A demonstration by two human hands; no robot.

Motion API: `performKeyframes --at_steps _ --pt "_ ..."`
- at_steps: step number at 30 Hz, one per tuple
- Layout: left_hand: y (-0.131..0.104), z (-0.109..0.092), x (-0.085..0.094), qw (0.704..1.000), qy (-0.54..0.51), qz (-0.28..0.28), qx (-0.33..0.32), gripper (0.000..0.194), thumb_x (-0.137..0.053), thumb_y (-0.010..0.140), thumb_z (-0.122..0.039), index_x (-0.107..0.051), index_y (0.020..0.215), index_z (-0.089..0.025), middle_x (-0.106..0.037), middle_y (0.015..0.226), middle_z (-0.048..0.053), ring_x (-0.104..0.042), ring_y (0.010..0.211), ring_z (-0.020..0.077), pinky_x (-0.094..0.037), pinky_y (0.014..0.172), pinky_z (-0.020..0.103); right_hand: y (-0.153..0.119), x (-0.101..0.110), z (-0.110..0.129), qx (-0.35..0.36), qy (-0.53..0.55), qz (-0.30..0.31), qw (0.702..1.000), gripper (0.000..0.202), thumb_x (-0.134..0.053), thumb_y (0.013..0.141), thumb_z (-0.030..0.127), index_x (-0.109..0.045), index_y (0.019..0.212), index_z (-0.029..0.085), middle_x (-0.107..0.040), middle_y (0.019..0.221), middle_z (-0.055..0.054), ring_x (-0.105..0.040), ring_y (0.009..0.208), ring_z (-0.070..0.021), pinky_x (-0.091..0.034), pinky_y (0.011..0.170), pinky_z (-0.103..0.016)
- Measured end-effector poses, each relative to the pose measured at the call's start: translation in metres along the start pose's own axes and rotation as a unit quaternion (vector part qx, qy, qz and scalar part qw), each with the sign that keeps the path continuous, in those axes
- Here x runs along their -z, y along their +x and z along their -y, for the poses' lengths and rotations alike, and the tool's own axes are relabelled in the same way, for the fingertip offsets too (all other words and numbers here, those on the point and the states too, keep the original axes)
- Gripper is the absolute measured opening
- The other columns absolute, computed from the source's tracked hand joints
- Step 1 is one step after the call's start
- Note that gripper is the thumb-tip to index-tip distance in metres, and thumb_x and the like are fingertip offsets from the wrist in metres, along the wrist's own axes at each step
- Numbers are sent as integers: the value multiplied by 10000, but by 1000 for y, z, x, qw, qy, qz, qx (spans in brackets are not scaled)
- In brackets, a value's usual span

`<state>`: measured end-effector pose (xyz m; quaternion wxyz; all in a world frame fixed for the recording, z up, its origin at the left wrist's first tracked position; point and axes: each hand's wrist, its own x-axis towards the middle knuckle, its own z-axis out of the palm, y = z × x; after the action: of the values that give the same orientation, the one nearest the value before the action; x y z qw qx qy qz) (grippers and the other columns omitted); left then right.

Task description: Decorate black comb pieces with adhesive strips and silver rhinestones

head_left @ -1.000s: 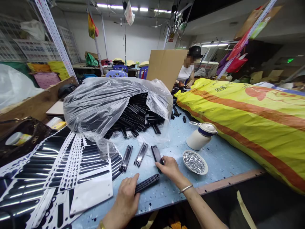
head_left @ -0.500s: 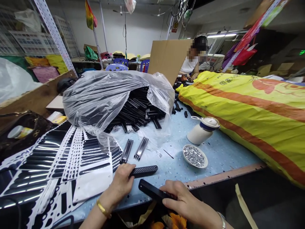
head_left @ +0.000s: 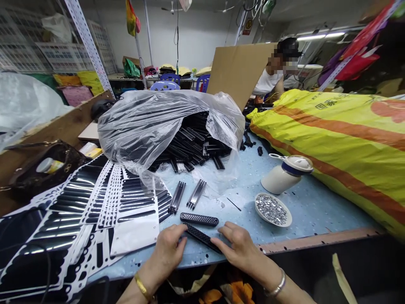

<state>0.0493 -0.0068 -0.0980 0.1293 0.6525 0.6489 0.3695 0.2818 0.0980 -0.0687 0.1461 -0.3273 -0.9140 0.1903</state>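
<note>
Both hands are at the near edge of the blue table. My left hand [head_left: 171, 245] pinches the left end of a black piece with a textured top [head_left: 202, 238]. At its right end, my right hand [head_left: 236, 245] has thumb and fingers spread, the thumb against the piece. A second black textured piece [head_left: 199, 219] lies flat just beyond. Two dark slotted pieces [head_left: 177, 197] [head_left: 196, 194] lie farther back, side by side. A white bowl of small silvery parts [head_left: 273, 210] is to the right, beside a cream lidded jar [head_left: 281, 177].
A clear plastic bag [head_left: 136, 126] spills many black pieces at the back. Sheets with black strips [head_left: 139, 215] cover the left. A large yellow sack [head_left: 341, 139] lies right. A person [head_left: 272, 78] is behind a cardboard panel [head_left: 237, 71]. A thin dark stick [head_left: 233, 204] lies mid-table.
The piece from my right hand is now at the table edge between both hands, textured face up. My left hand has released the other piece and taken this one's left end. The view has shifted.
</note>
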Motion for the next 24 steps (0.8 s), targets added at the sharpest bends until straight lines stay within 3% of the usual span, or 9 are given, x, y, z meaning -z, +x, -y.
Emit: performKeyframes --at_steps 3,7,11,13,15,20,24 --pt "4 2 -2 1000 -8 -8 -6 260 -507 772 -122 -669 968 -176 -672 708 36 -599 550 162 -498 568 272 -14 2 -2 -39 -21 6 999 279 -748 781 436 -637 810 181 -586 690 -21 -560 617 -184 -415 581 -291" --pt "5 8 -2 996 -19 9 81 310 -592 731 -163 -634 1038 -177 -639 684 -1 -581 529 153 -465 537 258 -24 -9 -8 -92 -8 19 996 204 -706 760 313 -679 911 179 -634 719 -24 -580 591 -179 -449 590 -296" --pt "16 13 4 985 -22 52 165 574 -662 672 -181 -575 1240 -166 -636 721 -14 -577 573 167 -461 572 276 -9 -20 -18 -195 28 7 980 551 -686 706 278 -633 1228 110 -653 711 -18 -604 598 -197 -490 635 -322" --pt "24 12 7 982 -28 76 171 526 -650 675 -165 -600 1199 -167 -637 731 -10 -573 598 170 -452 595 281 2 -20 -20 -213 52 13 976 643 -686 684 254 -594 1303 103 -654 701 -8 -616 633 -204 -494 663 -322" --pt "31 9 10 980 -36 88 172 398 -623 686 -144 -634 1083 -171 -619 711 -15 -564 604 167 -435 599 278 12 -17 -18 -201 77 27 976 633 -680 674 221 -605 1297 138 -653 697 5 -611 642 -191 -484 659 -300" --pt "32 4 12 976 -68 101 180 239 -610 673 -111 -616 903 -175 -545 653 -43 -538 588 150 -404 580 258 23 -10 -11 -184 124 62 973 329 -623 680 154 -715 996 168 -642 659 2 -569 590 -156 -438 574 -248" --pt "23 3 17 969 -92 120 197 404 -704 622 -142 -628 1018 -159 -568 708 -38 -540 582 140 -427 565 251 17 -12 -18 -199 171 75 962 516 -618 651 136 -674 1164 145 -670 722 -8 -569 588 -153 -457 567 -249"
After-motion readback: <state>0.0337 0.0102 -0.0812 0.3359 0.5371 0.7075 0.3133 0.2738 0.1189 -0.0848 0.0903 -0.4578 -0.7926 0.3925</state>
